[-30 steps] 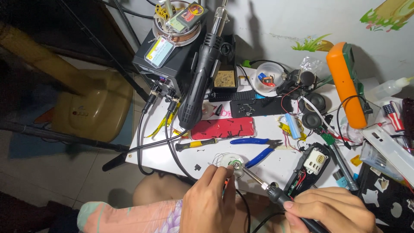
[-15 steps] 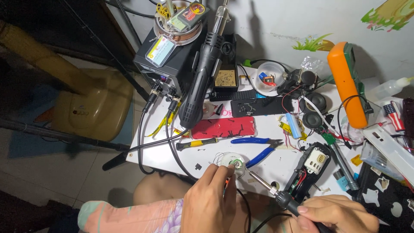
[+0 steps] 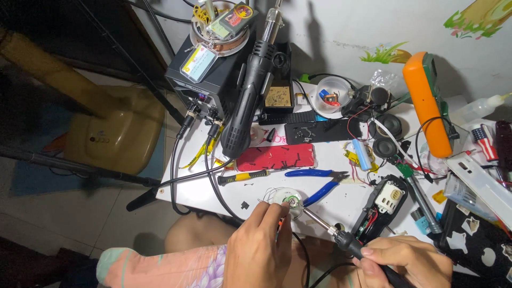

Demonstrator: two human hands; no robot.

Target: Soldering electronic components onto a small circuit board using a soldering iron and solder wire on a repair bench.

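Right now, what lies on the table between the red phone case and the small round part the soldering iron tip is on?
In the head view, between the red phone case and the round part lie a yellow-handled screwdriver and blue-handled cutters.

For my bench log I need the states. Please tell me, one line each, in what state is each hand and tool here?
left hand: fingertips pinch a small round part on the table edge
right hand: grips the soldering iron, tip at the round part
blue pliers: lying flat, untouched
hot air gun: leaning against the black station
black device: case open, inside showing
red phone case: lying flat
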